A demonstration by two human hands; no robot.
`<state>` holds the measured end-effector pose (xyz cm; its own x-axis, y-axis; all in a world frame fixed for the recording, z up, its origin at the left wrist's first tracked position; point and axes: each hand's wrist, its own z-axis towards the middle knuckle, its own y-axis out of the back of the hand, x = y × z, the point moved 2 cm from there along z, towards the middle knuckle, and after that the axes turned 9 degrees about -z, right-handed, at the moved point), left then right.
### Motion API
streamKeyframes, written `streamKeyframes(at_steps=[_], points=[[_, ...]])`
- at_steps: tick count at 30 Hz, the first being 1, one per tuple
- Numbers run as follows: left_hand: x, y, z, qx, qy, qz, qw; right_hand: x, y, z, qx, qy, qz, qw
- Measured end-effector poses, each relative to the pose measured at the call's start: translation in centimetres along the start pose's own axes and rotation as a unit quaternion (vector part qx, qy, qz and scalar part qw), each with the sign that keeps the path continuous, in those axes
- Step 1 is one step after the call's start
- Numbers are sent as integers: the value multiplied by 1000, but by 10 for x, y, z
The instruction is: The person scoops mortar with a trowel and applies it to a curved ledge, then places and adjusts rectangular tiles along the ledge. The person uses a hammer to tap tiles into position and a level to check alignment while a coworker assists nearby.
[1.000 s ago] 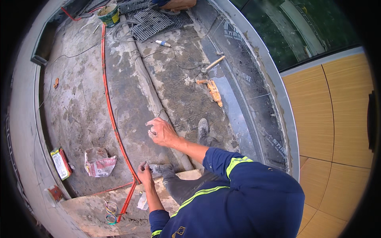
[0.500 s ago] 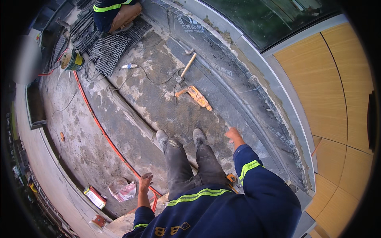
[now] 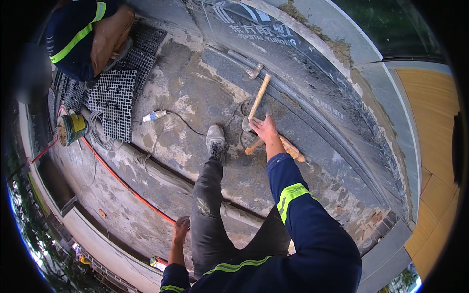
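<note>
My right hand [image 3: 265, 129] reaches out over the floor with thumb and fingers apart. Its fingertips overlap the lower end of a sledgehammer's wooden handle [image 3: 260, 96], by the metal head; whether they touch it I cannot tell. Under that wrist lies an orange rotary hammer drill [image 3: 292, 149], its middle hidden by my forearm. My left hand [image 3: 181, 228] hangs beside my left leg, fingers loosely bent and nothing seen in them. Just behind it in view runs a red hose [image 3: 128, 183].
Another person [image 3: 90, 41] crouches at the far left beside black plastic grid panels [image 3: 112, 100]. A bucket [image 3: 72, 129], a coiled grey cable [image 3: 99, 131] and a cable connector [image 3: 154, 115] lie about. A long wrapped pipe [image 3: 166, 174] crosses the floor. Grey pipes [image 3: 312, 132] line the right wall.
I have stepped forward, left foot ahead, and bent lower. My right hand has moved from beyond the drill's tip to the sledgehammer's head, its fingers opening out. My left hand still hangs down.
</note>
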<state>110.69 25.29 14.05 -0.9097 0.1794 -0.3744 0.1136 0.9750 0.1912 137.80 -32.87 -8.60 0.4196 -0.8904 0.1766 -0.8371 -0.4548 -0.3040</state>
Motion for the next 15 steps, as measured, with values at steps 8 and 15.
streamKeyframes(at_steps=[8, 15], points=[[-198, 83, 61, -78, 57, 50, 994, 23, -64, 115, -243, -3, 405, 881], [-349, 32, 82, 48, -140, 332, 931, -14, -20, -75, 32, -7, 388, 921]])
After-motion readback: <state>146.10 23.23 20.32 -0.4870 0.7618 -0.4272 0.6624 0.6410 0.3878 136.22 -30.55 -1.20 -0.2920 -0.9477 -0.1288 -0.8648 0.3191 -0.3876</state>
